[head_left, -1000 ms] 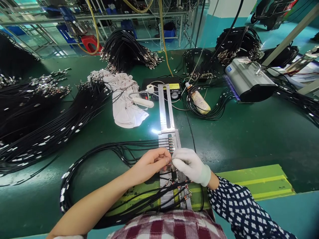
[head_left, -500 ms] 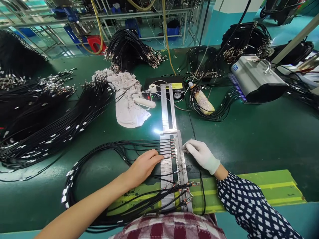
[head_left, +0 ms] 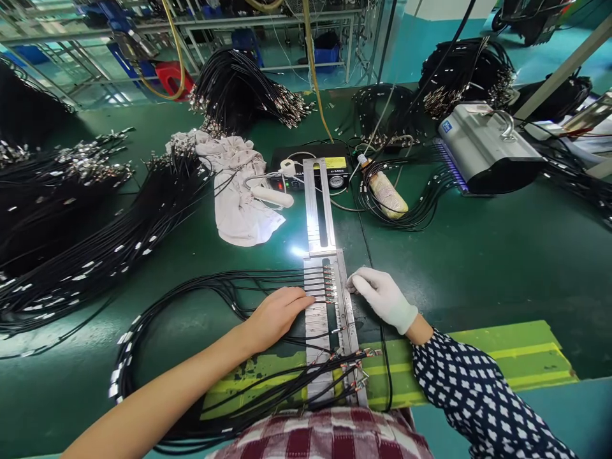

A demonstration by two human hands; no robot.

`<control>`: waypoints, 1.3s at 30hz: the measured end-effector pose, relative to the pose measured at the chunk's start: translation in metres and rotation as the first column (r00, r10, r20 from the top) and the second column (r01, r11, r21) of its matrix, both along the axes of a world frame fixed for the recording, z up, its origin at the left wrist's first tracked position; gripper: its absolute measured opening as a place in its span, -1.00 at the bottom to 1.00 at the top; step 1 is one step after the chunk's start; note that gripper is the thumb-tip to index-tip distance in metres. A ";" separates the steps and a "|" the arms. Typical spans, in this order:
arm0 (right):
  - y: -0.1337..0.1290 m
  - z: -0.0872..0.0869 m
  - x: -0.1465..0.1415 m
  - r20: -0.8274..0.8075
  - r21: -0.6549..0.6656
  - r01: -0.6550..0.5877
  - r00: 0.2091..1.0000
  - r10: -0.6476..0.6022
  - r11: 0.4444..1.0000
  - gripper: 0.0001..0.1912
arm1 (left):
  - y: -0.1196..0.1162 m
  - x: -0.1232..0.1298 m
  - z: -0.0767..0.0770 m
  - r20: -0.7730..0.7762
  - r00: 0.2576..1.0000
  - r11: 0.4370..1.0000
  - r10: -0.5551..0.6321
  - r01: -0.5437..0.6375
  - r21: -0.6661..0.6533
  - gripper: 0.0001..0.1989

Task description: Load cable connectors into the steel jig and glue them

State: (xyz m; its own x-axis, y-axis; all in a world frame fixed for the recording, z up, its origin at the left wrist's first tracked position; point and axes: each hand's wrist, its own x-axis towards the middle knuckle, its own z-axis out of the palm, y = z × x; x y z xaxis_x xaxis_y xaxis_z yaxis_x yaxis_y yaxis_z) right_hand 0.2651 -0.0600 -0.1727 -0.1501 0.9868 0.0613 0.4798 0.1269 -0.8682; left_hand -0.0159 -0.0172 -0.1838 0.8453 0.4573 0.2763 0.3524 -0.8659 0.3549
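Left hand (head_left: 280,319): half-curled at cables (head_left: 316,284), grip unclear
Right hand (head_left: 386,298): curled beside jig (head_left: 315,323), hold unclear
Cables: crosswise on jig, ends between hands, left nearer

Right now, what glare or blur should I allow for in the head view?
Head view: white glare washes out part of the slotted silver metal rail, spilling onto the glossy dark green tabletop; violet light glows beneath the silver box-shaped metal housing. Head view: the bare left hand and white-gloved right hand look fairly sharp; the small metal cable tips are too fine to judge.
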 end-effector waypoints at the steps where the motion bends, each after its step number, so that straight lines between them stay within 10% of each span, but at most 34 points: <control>1: 0.000 0.000 0.000 -0.002 -0.001 0.002 1.000 -0.002 1.000 -0.66 | 0.000 0.000 0.000 -0.004 1.000 1.000 -0.004 0.004 0.010 -0.64; 8: 0.000 0.001 -0.001 0.022 0.002 0.010 1.000 -0.010 1.000 -0.64 | -0.003 0.002 0.000 -0.105 0.994 0.987 -0.018 0.034 0.156 -0.64; 17: 0.001 -0.001 -0.001 0.037 -0.003 0.010 0.999 -0.010 1.000 -0.65 | -0.004 0.002 -0.008 0.000 1.000 1.000 -0.017 0.017 0.020 -0.71; 25: 0.000 -0.002 -0.006 0.045 -0.017 0.060 0.997 -0.059 0.998 -0.71 | -0.028 -0.007 -0.004 -0.134 0.977 0.972 0.168 -0.142 0.186 -0.59; 32: 0.008 -0.002 -0.040 0.578 0.022 0.243 0.789 -0.210 0.970 -0.63 | -0.036 -0.004 0.001 -0.160 0.975 0.980 0.153 -0.129 0.152 -0.67; 39: 0.010 0.002 -0.045 0.626 0.054 0.229 0.750 -0.211 0.972 -0.68 | -0.047 -0.023 0.002 -0.143 0.982 0.990 0.125 -0.114 0.085 -0.80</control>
